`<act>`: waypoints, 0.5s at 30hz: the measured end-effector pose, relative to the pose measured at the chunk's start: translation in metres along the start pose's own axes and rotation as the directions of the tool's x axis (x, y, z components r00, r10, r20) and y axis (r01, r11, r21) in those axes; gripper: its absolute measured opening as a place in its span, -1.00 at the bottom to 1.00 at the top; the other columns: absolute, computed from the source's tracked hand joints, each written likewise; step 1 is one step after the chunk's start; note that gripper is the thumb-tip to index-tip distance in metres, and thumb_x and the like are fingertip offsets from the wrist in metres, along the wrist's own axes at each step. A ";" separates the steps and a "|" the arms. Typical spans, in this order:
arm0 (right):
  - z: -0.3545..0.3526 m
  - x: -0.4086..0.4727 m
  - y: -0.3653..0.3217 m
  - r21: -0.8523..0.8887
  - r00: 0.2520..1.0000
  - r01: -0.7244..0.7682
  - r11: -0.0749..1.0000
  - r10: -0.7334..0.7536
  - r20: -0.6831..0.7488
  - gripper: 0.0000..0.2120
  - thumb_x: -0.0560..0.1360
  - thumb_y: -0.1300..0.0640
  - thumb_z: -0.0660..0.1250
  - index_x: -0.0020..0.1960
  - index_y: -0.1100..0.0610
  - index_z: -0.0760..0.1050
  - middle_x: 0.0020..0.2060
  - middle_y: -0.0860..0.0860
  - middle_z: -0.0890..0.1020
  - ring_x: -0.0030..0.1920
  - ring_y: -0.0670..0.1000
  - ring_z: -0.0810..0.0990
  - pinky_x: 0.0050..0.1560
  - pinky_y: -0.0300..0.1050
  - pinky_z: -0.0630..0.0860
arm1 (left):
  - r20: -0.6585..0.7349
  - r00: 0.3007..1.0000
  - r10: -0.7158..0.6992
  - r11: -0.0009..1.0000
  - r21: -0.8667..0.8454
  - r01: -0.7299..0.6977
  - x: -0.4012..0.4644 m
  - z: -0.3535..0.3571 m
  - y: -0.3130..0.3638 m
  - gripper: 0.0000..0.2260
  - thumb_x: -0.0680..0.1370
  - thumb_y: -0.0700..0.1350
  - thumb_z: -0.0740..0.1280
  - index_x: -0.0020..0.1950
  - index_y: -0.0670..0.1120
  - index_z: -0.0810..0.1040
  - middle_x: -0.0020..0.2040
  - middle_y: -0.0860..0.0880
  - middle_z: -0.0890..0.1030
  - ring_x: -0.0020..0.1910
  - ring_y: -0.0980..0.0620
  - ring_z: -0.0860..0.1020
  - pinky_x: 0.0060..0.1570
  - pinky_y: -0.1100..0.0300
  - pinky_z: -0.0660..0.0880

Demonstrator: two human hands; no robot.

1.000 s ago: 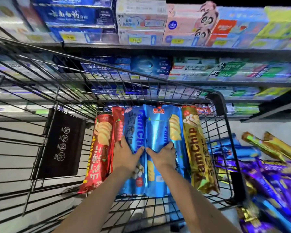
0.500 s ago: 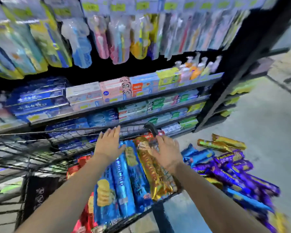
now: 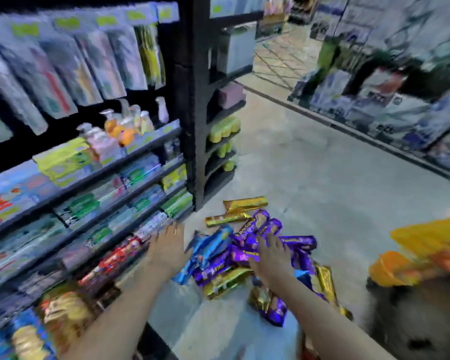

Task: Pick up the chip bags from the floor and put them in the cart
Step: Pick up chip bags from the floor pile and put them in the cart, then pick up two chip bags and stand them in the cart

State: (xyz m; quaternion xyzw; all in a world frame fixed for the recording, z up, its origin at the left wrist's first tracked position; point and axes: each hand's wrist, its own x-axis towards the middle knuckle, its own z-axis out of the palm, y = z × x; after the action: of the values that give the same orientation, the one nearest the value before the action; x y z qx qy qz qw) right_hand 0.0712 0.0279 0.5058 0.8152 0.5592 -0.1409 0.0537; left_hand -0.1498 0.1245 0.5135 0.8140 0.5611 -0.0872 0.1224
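A heap of long chip bags (image 3: 247, 253), purple, blue and gold, lies on the grey floor by the end of the shelf unit. My left hand (image 3: 170, 246) hovers with fingers spread just left of the blue bags (image 3: 208, 249), holding nothing. My right hand (image 3: 269, 257) is spread over the purple bags in the middle of the heap; whether it touches them I cannot tell. The cart (image 3: 99, 289) shows blurred at the lower left, with red, gold and blue bags (image 3: 63, 313) lying in it.
Shelves of toothpaste and toothbrushes (image 3: 94, 178) fill the left side, ending in a black upright (image 3: 198, 126). Grey aisle floor (image 3: 322, 193) stretches behind the heap. Blurred orange packets (image 3: 424, 250) sit at the right edge above a dark shape.
The view has swung right, from the cart to the floor heap. Both hands left the bags in the cart and moved out over the heap, still holding nothing.
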 end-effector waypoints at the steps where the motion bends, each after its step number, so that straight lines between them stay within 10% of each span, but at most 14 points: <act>1: 0.005 0.011 0.024 0.012 0.998 -0.052 0.999 0.051 0.042 -0.42 0.28 -0.14 0.43 0.20 0.16 0.53 0.19 0.24 0.56 0.16 0.27 0.58 0.10 0.28 0.53 | 0.027 1.000 0.009 1.000 -0.007 -0.009 0.015 0.010 0.020 -0.35 0.51 0.18 0.20 0.49 -0.13 0.13 0.48 -0.14 0.27 0.45 -0.11 0.26 0.42 -0.02 0.21; 7: 0.058 0.055 0.144 0.173 0.939 -0.321 0.931 0.288 0.190 -0.24 0.43 -0.28 0.03 0.45 0.20 0.23 0.41 0.23 0.33 0.42 0.21 0.30 0.41 0.12 0.24 | 0.234 0.970 0.068 0.998 -0.007 -0.068 0.091 0.083 0.118 -0.33 0.50 0.18 0.22 0.49 -0.11 0.11 0.47 -0.11 0.25 0.47 -0.10 0.22 0.41 -0.07 0.23; 15: 0.185 0.116 0.220 0.411 0.678 -0.733 0.542 0.534 0.505 -0.32 0.53 -0.16 0.22 0.49 0.21 0.15 0.41 0.21 0.34 0.40 0.21 0.32 0.37 0.07 0.30 | 0.386 0.905 0.181 0.975 0.052 -0.217 0.200 0.200 0.181 -0.34 0.53 0.15 0.20 0.51 -0.11 0.04 0.50 -0.13 0.21 0.49 -0.14 0.18 0.44 -0.07 0.18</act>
State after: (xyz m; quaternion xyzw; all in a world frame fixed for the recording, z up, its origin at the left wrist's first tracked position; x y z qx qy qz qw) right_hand 0.2821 0.0052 0.2800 0.9023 0.1314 -0.4059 -0.0619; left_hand 0.0899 0.1820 0.2854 0.8397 0.4360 -0.2558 0.1984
